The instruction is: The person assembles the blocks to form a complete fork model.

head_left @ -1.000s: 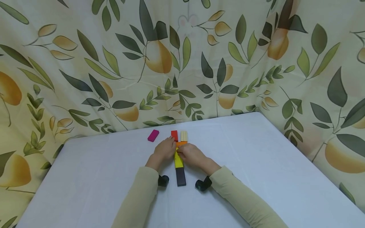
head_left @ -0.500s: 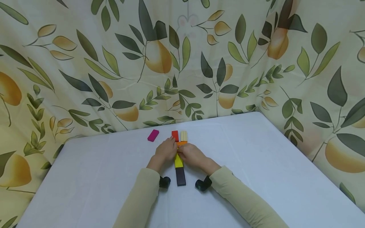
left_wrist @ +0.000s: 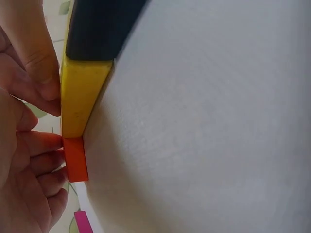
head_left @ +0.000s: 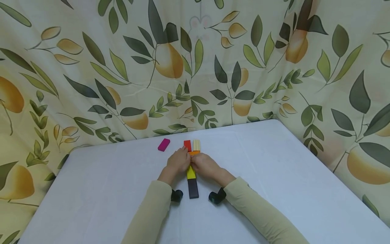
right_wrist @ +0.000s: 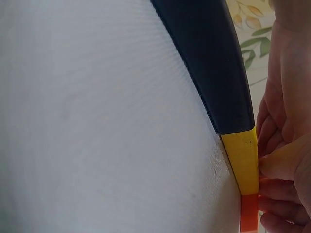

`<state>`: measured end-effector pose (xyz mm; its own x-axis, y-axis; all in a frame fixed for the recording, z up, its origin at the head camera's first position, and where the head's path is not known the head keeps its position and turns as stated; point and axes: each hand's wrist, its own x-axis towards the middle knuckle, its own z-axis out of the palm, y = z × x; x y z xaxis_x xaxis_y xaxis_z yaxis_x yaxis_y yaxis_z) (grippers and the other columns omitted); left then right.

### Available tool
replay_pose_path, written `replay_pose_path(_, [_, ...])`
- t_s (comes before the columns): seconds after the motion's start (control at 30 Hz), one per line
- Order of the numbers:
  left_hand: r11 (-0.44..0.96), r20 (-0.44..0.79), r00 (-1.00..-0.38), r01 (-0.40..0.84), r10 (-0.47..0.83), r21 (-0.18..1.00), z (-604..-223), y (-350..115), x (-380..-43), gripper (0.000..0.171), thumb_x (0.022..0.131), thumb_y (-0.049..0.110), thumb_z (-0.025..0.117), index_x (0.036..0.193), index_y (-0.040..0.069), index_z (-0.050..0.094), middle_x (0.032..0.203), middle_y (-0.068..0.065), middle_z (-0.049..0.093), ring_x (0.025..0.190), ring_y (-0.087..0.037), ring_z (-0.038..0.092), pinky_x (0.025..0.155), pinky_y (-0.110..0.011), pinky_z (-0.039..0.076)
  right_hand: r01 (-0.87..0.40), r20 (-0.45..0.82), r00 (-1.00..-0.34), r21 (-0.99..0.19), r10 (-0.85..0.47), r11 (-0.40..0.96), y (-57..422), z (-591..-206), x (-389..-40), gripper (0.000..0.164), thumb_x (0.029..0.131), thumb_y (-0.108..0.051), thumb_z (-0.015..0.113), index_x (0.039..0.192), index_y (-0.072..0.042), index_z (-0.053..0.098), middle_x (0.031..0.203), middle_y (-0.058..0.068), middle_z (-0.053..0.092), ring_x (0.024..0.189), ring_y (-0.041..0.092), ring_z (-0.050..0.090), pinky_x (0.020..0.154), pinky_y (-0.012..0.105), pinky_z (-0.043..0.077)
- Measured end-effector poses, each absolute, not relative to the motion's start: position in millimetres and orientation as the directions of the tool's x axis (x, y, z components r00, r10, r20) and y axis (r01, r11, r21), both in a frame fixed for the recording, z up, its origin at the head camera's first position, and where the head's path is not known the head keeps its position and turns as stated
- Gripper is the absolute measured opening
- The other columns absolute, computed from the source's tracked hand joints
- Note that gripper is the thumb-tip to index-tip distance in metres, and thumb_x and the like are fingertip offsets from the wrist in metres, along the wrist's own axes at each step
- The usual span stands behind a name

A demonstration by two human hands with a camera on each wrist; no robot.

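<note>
Toy blocks lie in a line on the table. A dark block (head_left: 193, 188) is nearest, followed by a yellow block (head_left: 191, 173) and an orange block (head_left: 195, 153) set crosswise. A red block (head_left: 187, 145) and a cream block (head_left: 196, 145) sit side by side beyond it. My left hand (head_left: 178, 160) holds the orange block's left end with curled fingers (left_wrist: 56, 160), one finger reaching the red block. From the right, my right hand (head_left: 207, 166) grips around the orange block, its thumb against the yellow block. Both hands hide where the yellow and orange blocks meet in the head view.
A magenta block (head_left: 164, 144) lies apart, left of the red block. The white tabletop (head_left: 106, 189) ends at a leaf-and-fruit patterned curtain (head_left: 128, 67) behind. Small black wrist cameras (head_left: 217, 196) hang by both sleeves.
My left hand has slid slightly to the right, and the red block has shifted a little the same way. The right hand has stayed almost in place.
</note>
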<state>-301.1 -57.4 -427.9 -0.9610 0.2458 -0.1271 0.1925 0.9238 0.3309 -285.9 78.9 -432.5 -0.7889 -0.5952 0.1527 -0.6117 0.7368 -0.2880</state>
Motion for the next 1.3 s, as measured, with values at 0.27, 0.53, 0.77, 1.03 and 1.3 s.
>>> replay_pose_path(0.27, [0.928,-0.13,-0.964,0.18,0.233,0.326,-429.8,-55.3,-300.5,0.052,0.099,0.03,0.029,0.141,0.001,0.032,0.145,-0.011,0.032,0.134,-0.026,0.027,0.108,-0.038,0.021,-0.613,0.154,-0.788,-0.283,-0.596,0.738,79.4,-433.6,-287.4,0.017,0.09,-0.016,0.06,0.101,-0.006,0.069,0.086,-0.001,0.066,0.072,0.01,0.053,0.078,0.023,0.049])
replay_pose_path(0.53, [0.926,-0.138,-0.963,0.176,0.233,0.334,-428.2,-54.0,-298.9,0.052,0.099,0.03,0.03,0.141,0.001,0.032,0.145,-0.01,0.032,0.133,-0.025,0.027,0.108,-0.038,0.022,-0.613,0.157,-0.789,-0.28,-0.594,0.739,80.2,-433.3,-287.0,0.017,0.09,-0.016,0.06,0.1,-0.007,0.069,0.085,-0.002,0.066,0.072,0.01,0.053,0.077,0.022,0.049])
replay_pose_path(0.77, [0.926,-0.132,-0.961,0.188,0.241,0.328,-428.6,-54.0,-297.7,0.052,0.099,0.03,0.027,0.141,0.0,0.032,0.145,-0.011,0.032,0.134,-0.025,0.027,0.108,-0.037,0.021,-0.605,0.162,-0.795,-0.293,-0.585,0.74,80.7,-433.4,-285.9,0.013,0.089,-0.013,0.059,0.094,-0.005,0.069,0.079,-0.002,0.064,0.07,0.01,0.053,0.076,0.024,0.049])
replay_pose_path(1.03, [0.924,-0.118,-0.964,0.189,0.24,0.333,-428.2,-54.1,-296.1,0.052,0.099,0.03,0.029,0.141,0.0,0.033,0.145,-0.011,0.032,0.133,-0.026,0.028,0.107,-0.037,0.023,-0.606,0.17,-0.794,-0.291,-0.583,0.741,80.6,-434.5,-286.0,0.013,0.09,-0.014,0.059,0.093,-0.006,0.069,0.076,-0.003,0.063,0.068,0.009,0.052,0.075,0.023,0.049])
replay_pose_path(1.3, [0.924,-0.123,-0.964,0.183,0.235,0.337,-427.9,-53.4,-295.5,0.052,0.099,0.031,0.029,0.141,0.001,0.033,0.145,-0.011,0.032,0.133,-0.026,0.027,0.108,-0.037,0.021,-0.609,0.167,-0.792,-0.29,-0.588,0.738,80.2,-434.1,-286.3,0.014,0.089,-0.014,0.06,0.096,-0.006,0.069,0.08,-0.002,0.065,0.07,0.009,0.053,0.076,0.023,0.049])
